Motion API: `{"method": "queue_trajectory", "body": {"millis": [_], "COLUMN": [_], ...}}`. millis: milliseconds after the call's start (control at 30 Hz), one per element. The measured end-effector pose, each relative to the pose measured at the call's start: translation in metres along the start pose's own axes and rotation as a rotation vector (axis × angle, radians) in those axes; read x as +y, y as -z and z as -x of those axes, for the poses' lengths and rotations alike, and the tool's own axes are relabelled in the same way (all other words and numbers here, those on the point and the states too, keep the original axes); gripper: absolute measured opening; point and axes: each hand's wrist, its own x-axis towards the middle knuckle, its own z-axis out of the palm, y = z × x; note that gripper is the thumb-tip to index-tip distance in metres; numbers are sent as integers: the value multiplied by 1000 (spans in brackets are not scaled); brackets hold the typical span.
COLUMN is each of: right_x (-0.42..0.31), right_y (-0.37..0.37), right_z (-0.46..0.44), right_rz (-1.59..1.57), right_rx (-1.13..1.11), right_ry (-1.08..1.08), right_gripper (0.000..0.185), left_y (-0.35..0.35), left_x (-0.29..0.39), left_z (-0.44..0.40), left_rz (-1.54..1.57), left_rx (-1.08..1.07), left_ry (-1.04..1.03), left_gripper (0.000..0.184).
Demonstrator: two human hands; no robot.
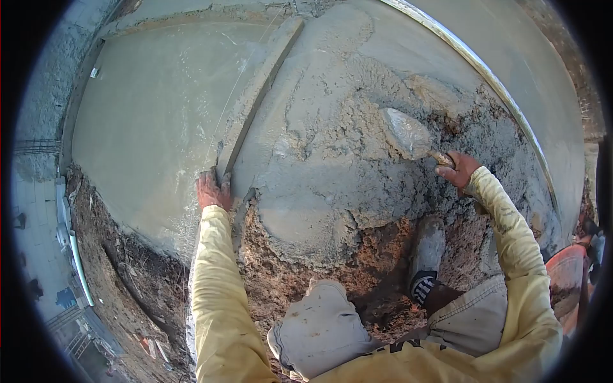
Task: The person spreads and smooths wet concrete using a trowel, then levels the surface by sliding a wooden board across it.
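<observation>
My right hand (461,172) is closed round the handle of a trowel (408,134), whose blade is smeared with grey mortar and lies over the rough wet concrete (338,140). On the left, my left hand (214,189) grips the near end of a long straight screed board (263,89). The board runs away from me across the concrete, between a smooth surface (153,108) on its left and the lumpy spread on its right. Some of the left fingers are hidden behind the board's end. A thin string line passes close beside the board.
A long pale edge strip (491,76) curves along the right, with smooth concrete beyond it. Reddish soil (287,255) lies in front of my knees. At the far left is a pale pipe (79,268). An orange object (567,277) stands at the right.
</observation>
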Motion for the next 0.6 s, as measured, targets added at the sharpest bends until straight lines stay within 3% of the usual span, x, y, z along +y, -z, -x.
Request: {"method": "queue_trajectory", "body": {"millis": [67, 100, 133, 233, 333, 500, 600], "right_x": [12, 16, 21, 45, 42, 36, 34], "right_y": [0, 0, -3, -4, 6, 11, 10], "right_z": [1, 2, 2, -7, -4, -1, 6], "right_rz": [25, 26, 25, 39, 5, 29, 7], "right_rx": [26, 30, 31, 118, 126, 67, 47], "right_ry": [2, -3, -5, 144, 110, 55, -24], "right_gripper": [57, 57, 57, 49, 50, 55, 56], "left_y": [-11, 8, -9, 5, 9, 2, 7], "left_x": [-29, -29, -65, -111, -129, -91, -43], "left_z": [29, 50, 78, 142, 174, 125, 60], "left_rz": [-5, 47, 6, -32, 26, 56, 72], "left_rx": [129, -114, -33, -165, -155, 60, 68], "left_ry": [-138, 17, -96, 8, 92, 86, 136], "left_gripper": [47, 56, 59, 68, 67, 55, 52]}}
